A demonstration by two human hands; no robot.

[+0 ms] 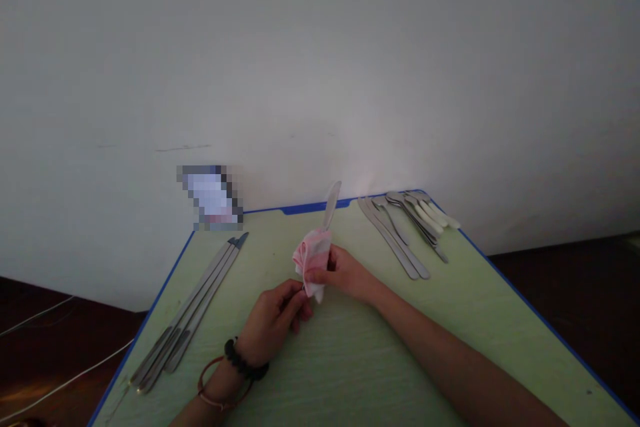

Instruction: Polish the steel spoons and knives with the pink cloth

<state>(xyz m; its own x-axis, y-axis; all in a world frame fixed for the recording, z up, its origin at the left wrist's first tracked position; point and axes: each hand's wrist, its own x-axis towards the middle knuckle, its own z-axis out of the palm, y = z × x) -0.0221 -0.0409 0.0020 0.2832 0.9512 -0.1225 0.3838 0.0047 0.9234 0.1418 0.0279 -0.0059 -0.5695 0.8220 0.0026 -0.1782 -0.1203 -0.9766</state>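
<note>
My right hand [345, 273] is closed around a pink and white cloth [313, 259] wrapped about a table knife [331, 204], whose blade sticks up and away from me. My left hand [275, 320], with a bead bracelet and bangle at the wrist, pinches the lower end of the knife or cloth just below the right hand. Both hands hover over the middle of the pale green table [350, 360].
Three long knives [197, 310] lie side by side at the left of the table. A pile of several knives, forks and spoons [407, 227] lies at the far right. The table has a blue edge [150, 317] and stands against a white wall. Cables run over the dark floor at left.
</note>
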